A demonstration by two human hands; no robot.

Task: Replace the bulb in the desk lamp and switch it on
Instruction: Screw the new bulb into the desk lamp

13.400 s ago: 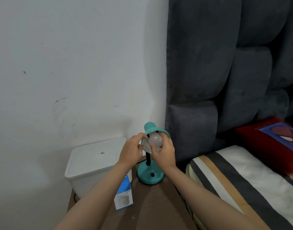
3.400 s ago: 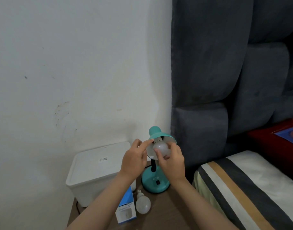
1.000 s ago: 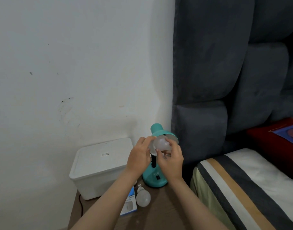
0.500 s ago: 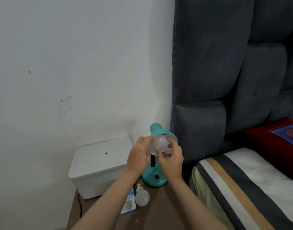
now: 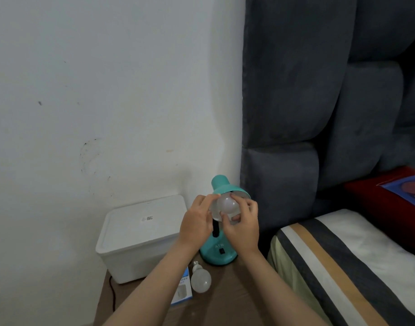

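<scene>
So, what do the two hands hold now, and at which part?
The right hand grips the bulb in the lamp shade by its round glass. The left hand pinches the rim of the shade on its left side.

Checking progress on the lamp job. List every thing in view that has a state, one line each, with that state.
Desk lamp: upright on the nightstand, unlit.
Bulb in the shade: unlit, held at the socket.
Left hand: fingers on the shade rim, steadying it.
Right hand: fingers curled round the bulb.
Spare bulb: lying on its side, unlit.
Bulb box: lying flat beside it.
White storage box: lid on.
</scene>
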